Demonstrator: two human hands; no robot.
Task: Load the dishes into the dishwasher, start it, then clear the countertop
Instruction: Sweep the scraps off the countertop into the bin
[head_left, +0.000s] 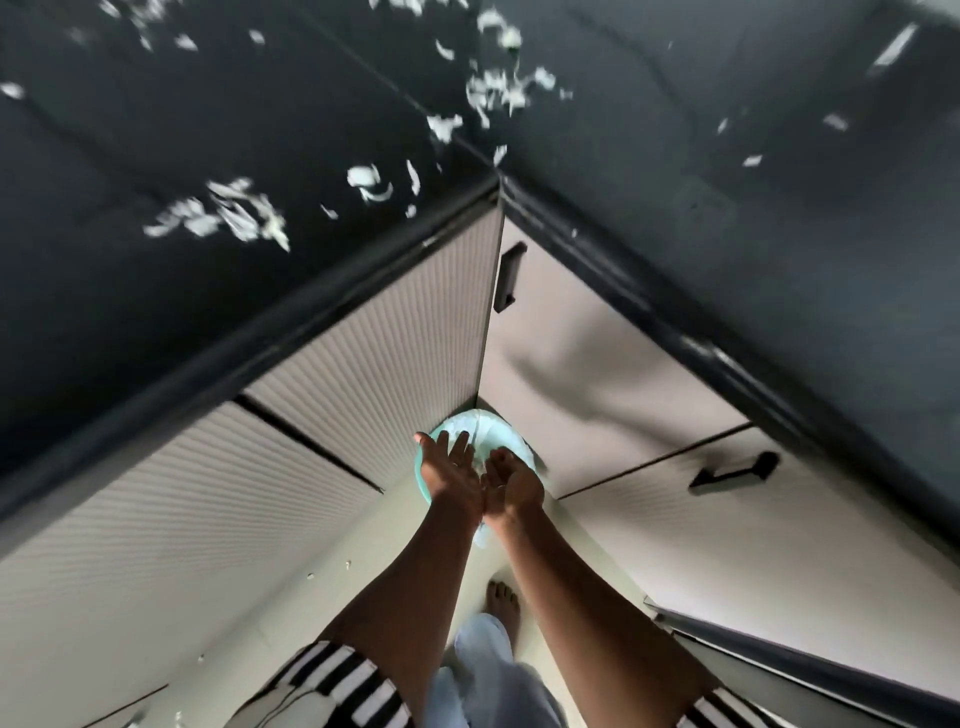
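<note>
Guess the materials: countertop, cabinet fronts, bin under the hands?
Countertop: dark grey and matte, with a thick rounded edge. It looks like stone or laminate, but the blur leaves that open.
Cabinet fronts: beige and matte, with fine parallel ribbing. They are probably laminated or painted board.
Bin: mint green with a thin, smooth rim, so most likely moulded plastic.

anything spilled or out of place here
Yes: white scraps lie strewn across the dark countertop, and a few more lie on the floor, outside the teal bin. They look like spilled trimmings.
</note>
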